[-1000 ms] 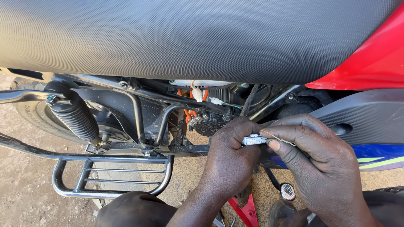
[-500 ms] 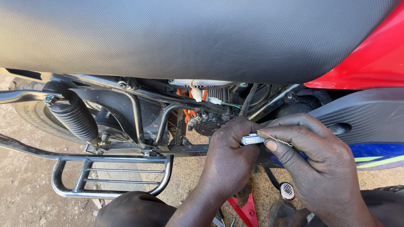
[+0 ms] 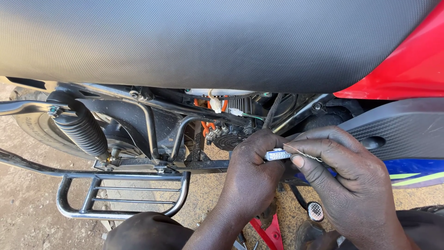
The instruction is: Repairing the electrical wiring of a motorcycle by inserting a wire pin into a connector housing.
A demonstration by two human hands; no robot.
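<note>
My left hand (image 3: pixel 252 176) is closed around a small white multi-pin connector (image 3: pixel 277 154), holding it level below the motorcycle's frame. My right hand (image 3: pixel 344 178) pinches a thin twisted wire (image 3: pixel 305 154) whose tip meets the connector's right end. Both hands touch each other beside the open side of the motorcycle, just under the black seat (image 3: pixel 185 41). Behind the fingers sit orange cables (image 3: pixel 208 127) and a dark finned unit (image 3: pixel 229 139).
A black rear shock (image 3: pixel 83 132) and the tyre stand at the left, above a chrome footrest rack (image 3: pixel 120 196). A red tank panel (image 3: pixel 407 65) and a black and blue side cover (image 3: pixel 402 134) lie to the right. A red stand part (image 3: pixel 270 234) and dirt ground sit below.
My hands have stayed almost still; the right fingers shifted slightly along the wire at the connector's end.
</note>
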